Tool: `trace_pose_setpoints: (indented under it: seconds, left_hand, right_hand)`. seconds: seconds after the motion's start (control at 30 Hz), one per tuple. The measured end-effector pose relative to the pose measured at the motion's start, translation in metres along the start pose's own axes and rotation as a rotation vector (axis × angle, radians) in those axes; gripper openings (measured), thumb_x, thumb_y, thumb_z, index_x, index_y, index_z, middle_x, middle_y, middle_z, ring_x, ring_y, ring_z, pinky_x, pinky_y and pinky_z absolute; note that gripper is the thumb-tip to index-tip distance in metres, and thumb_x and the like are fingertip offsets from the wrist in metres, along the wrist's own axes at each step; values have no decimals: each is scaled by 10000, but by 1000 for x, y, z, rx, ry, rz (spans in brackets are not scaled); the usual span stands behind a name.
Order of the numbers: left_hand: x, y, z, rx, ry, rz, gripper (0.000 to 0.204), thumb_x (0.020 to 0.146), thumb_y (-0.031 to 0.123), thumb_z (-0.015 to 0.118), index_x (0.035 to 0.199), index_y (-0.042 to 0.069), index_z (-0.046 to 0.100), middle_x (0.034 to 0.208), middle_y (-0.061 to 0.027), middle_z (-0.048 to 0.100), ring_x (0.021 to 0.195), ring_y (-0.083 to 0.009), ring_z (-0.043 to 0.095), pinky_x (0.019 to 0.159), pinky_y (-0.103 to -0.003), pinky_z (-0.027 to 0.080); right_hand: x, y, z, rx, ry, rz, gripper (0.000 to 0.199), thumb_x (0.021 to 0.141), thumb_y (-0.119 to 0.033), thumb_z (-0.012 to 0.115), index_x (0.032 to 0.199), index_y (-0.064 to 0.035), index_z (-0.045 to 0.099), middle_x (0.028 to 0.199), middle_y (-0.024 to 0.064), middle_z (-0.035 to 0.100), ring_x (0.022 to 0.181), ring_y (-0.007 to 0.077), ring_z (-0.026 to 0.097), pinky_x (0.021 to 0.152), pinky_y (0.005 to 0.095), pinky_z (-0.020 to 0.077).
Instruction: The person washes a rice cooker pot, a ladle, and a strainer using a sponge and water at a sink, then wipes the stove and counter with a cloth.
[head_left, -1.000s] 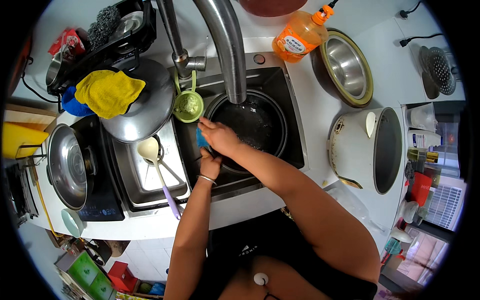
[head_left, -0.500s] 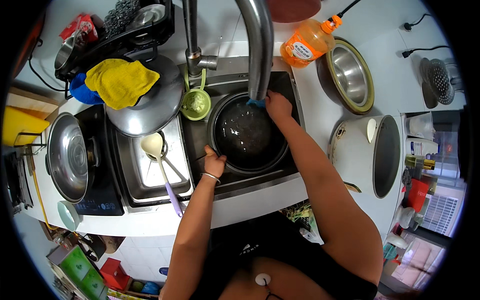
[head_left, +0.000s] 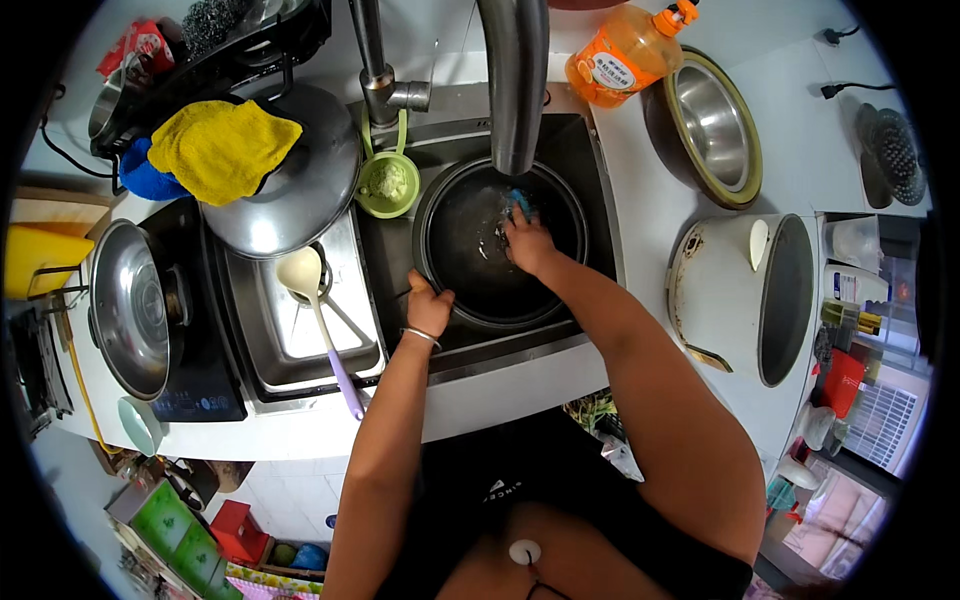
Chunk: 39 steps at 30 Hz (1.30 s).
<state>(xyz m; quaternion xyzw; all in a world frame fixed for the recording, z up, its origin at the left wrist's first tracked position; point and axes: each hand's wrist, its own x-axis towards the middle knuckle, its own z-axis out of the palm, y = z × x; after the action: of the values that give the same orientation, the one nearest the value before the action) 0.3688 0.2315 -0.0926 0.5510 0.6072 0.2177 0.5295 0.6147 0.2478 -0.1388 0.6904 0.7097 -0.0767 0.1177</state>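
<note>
A round dark pot (head_left: 462, 240) sits in the right sink basin (head_left: 480, 362), its wet inside glistening. My left hand (head_left: 428, 303) is closed on the pot's near-left rim, thumb up, with a bracelet at the wrist. Inside the pot, my right hand (head_left: 530, 243) presses a small blue scrubbing cloth (head_left: 517, 198) against the surface; its fingers partly cover the cloth. Above the pot's far side hangs the metal faucet (head_left: 513, 110). A green strainer (head_left: 388, 190) with pale bits in it sits left of the pot.
In the left basin lies a cream ladle (head_left: 322, 315) with a purple handle. A large lid (head_left: 290, 215) carries a yellow cloth (head_left: 225, 150). An orange soap bottle (head_left: 620, 60), nested bowls (head_left: 745, 120) and a white pot (head_left: 710, 290) stand on the right.
My right hand has moved with the blue cloth from the pot's far-right rim inward and toward me. My left hand keeps its place on the rim. The whole view has shifted slightly.
</note>
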Motion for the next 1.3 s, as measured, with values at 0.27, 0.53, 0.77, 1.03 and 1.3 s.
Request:
trace_pose_setpoints:
  seconds: [0.27,0.53,0.77,1.03,1.3]
  left_hand:
    - [7,-10,0,-131,13,-93,609,848,513,590,1017,-32,376,885,-306,618,839,-429,630,734,-430,490]
    - [9,23,-25,-953,-253,-522,1111,707,909,121,1402,69,335,1102,-97,583,770,-201,577,622,-350,453]
    - [21,-20,-19,-942,-67,-589,962,790,821,291,1344,42,399,1179,-129,575,867,-232,590,731,-385,451]
    - [6,10,-21,-747,-194,-457,308,934,378,518,1071,105,554,891,-20,642,663,-161,588,547,-295,439]
    - [7,11,-20,-753,-161,-368,147,902,215,565,995,101,568,820,4,621,632,-134,576,487,-275,413]
  right_hand:
    - [-16,-42,-17,927,-61,-98,201,752,75,519,821,-31,676,880,183,662,872,337,624,765,365,503]
    - [-9,-111,-140,921,308,-383,566,787,45,532,1331,-84,449,1369,177,441,1169,359,502,972,393,436]
    - [-83,-89,-101,932,-116,-698,280,699,34,587,956,-66,634,1053,90,613,992,306,575,827,383,481]
    - [-115,40,-113,567,-471,-474,119,652,-67,620,731,-122,691,795,86,657,854,278,622,729,393,500]
    - [-42,50,-138,-107,-235,-336,103,660,-124,624,733,-91,689,744,111,656,761,314,643,665,429,513]
